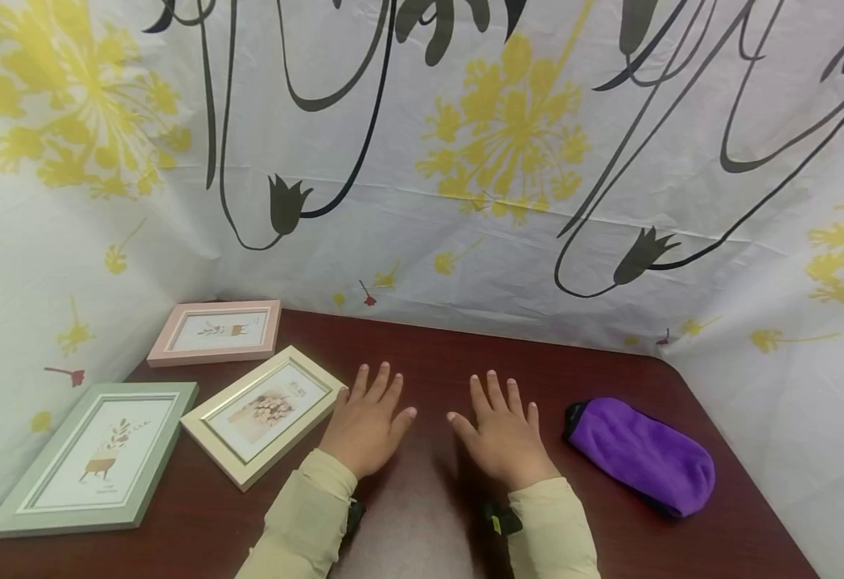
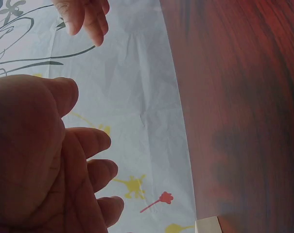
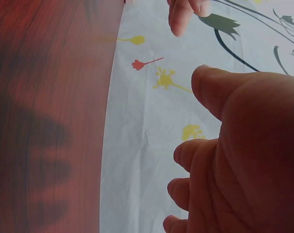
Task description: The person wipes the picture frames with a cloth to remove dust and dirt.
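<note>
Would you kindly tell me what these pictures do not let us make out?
Head view: lettering on the green frame, too small.
Head view: underside of the purple item, hidden by its top.
Head view: any gap between left hand and cream frame, hidden by a finger.
Left wrist view: most of the right hand, cut off by the top edge.

Glare pales the table (image 1: 414, 523); wrist views seem dim.
</note>
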Demonstrator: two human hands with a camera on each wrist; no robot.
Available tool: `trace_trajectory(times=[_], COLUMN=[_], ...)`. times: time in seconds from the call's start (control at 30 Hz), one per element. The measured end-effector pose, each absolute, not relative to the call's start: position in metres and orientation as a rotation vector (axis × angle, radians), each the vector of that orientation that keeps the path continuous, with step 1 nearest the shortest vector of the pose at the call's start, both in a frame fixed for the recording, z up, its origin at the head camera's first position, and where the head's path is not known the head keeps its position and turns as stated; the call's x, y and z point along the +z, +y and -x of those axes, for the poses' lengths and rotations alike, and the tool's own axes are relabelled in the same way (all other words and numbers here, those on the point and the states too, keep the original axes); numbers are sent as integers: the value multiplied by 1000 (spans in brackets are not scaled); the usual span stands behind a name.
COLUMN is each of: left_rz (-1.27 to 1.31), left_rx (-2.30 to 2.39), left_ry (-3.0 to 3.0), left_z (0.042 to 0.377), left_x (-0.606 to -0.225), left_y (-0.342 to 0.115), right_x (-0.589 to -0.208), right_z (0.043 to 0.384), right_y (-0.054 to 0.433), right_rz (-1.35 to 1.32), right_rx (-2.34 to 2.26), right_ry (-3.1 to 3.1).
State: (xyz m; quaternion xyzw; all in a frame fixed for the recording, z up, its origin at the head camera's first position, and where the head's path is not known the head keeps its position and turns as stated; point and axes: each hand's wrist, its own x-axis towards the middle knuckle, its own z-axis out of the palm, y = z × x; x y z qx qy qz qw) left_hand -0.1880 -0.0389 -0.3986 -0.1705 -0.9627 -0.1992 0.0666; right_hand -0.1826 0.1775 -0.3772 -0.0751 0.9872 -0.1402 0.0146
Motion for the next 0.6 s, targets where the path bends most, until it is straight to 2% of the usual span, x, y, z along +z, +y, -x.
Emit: trace_trajectory(times=[0.6], left_rz=[493], left_rx=[-648], left_ry=[-2915], left_z=[188], left_x=[-400], left_y=[-48], right_x=[-382], right_z=[188], right_y=[185], right_rz=[212], right_rx=[-517], right_ry=[3053])
